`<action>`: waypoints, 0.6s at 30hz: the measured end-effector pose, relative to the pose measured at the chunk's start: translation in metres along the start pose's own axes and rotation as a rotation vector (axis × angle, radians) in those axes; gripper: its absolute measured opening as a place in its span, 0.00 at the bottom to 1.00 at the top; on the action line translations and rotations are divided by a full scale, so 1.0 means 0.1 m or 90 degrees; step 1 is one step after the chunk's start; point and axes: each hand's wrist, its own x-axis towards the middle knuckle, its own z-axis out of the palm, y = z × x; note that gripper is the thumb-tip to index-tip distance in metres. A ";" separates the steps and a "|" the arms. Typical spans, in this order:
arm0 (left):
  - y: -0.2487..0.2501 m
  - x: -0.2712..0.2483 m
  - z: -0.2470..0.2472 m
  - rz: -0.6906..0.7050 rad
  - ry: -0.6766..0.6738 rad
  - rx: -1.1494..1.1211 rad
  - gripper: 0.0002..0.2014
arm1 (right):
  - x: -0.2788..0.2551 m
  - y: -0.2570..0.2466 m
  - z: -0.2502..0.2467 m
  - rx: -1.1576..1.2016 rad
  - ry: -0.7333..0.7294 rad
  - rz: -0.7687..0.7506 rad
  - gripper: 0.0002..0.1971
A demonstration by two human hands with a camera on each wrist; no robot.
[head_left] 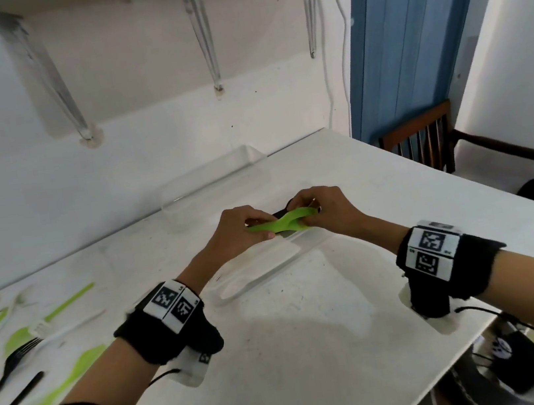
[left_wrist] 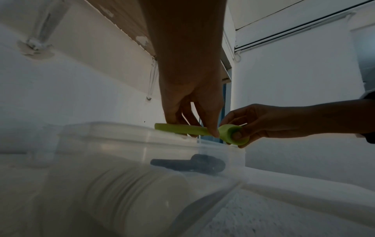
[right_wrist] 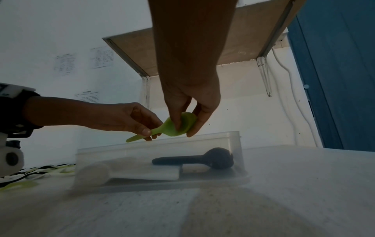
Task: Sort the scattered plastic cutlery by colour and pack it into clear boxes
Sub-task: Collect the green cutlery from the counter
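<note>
While my left hand [head_left: 241,229] pinches the handle and my right hand [head_left: 326,211] pinches the bowl, the green spoon [head_left: 279,222] hangs just above the clear box [right_wrist: 233,144] holding a black spoon [right_wrist: 194,159].

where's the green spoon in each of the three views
Head: green spoon at centre, held between both hands.
Left wrist: centre, bowl to the right.
Right wrist: centre, bowl to the right, handle lower left.
Shared landmark: the clear box with the black spoon beneath it.
</note>
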 end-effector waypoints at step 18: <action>-0.28 0.30 0.13 -0.138 0.045 0.035 0.13 | 0.93 0.57 -0.28 -0.045 -0.413 -0.068 0.30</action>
